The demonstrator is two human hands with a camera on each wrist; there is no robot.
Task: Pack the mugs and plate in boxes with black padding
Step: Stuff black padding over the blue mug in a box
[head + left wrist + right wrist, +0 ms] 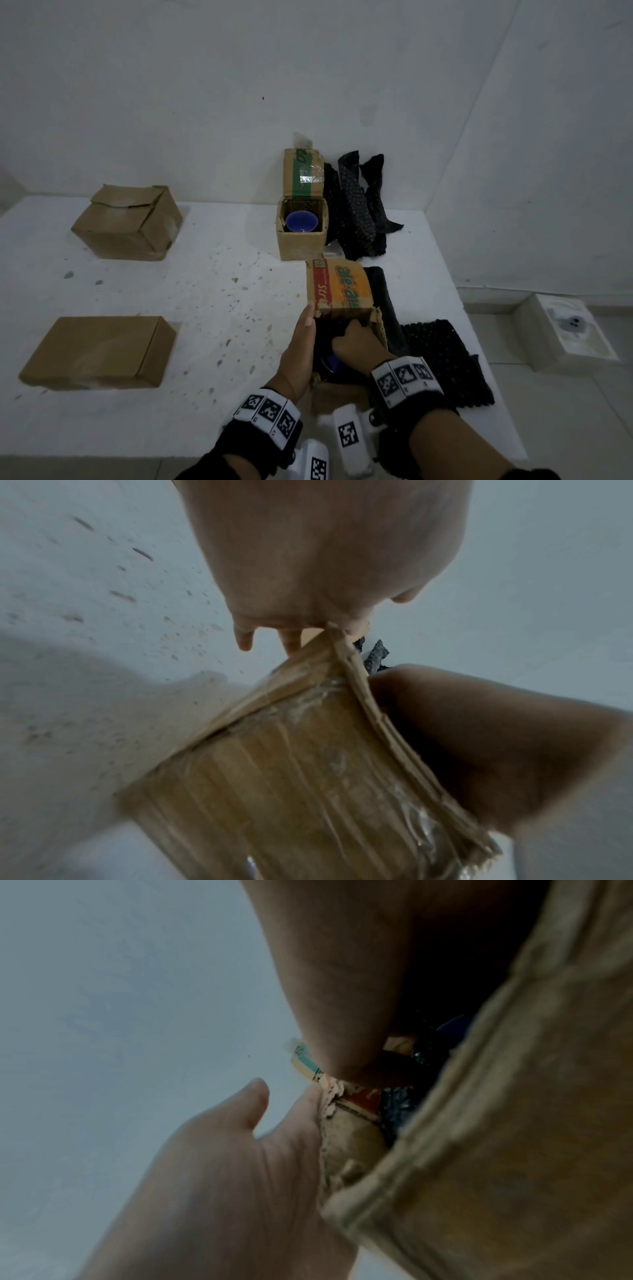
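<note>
Both wrists, strapped in black bands with white marker tags, reach forward over the white speckled table [205,308] to the near open box [342,394]. Its printed orange and red flap [339,286] stands up just beyond the fingertips. The left hand [301,349] lies along the box's left wall with the fingers straight, flat against the cardboard, the thumb at the top edge; the left wrist view shows those fingers [291,642] extended past the taped cardboard side. The right hand [356,342] dips inside the box with its fingers curled down into the black padding [329,329] that lines it; whether they actually pinch the padding cannot be told. A sliver of a blue mug [331,361] shows between the two hands, low in the box, under the right palm.

Beyond the hands, a second open box [301,236] holds another blue mug [302,222], its green-striped flap upright against the wall. Black padding strips [363,205] lean just right of that box, and more black padding [442,359] lies flat immediately right of the right hand. Well to the left of the left hand sit two closed brown boxes, one nearer [99,353] and one farther [126,222].
</note>
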